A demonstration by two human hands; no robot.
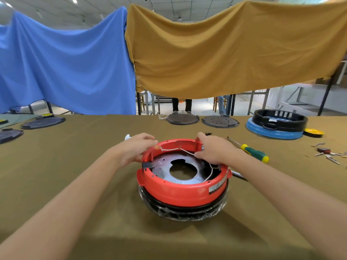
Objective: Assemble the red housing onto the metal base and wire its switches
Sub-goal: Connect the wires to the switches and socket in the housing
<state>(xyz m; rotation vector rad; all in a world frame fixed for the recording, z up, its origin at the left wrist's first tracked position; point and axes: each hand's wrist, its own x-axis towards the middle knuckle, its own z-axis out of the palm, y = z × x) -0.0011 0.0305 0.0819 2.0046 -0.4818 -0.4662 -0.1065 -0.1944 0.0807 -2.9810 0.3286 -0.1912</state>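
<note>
The red housing (176, 192) is a round ring that sits on a black part wrapped in clear film, in the middle of the table. Inside it lies the metal base (165, 166), a disc with a large central hole. A white wire (174, 149) runs across the far inside of the ring and another strand drops down at the right. My left hand (137, 147) pinches the wire's left end at the far left rim. My right hand (214, 149) grips the far right rim, its thumb inside by the wire.
A green and yellow screwdriver (253, 151) lies right of the housing. Small connectors and keys (326, 152) sit at the far right. A black housing on a blue lid (276, 126), two dark discs (219, 121) and more dark plates (43, 122) line the back edge.
</note>
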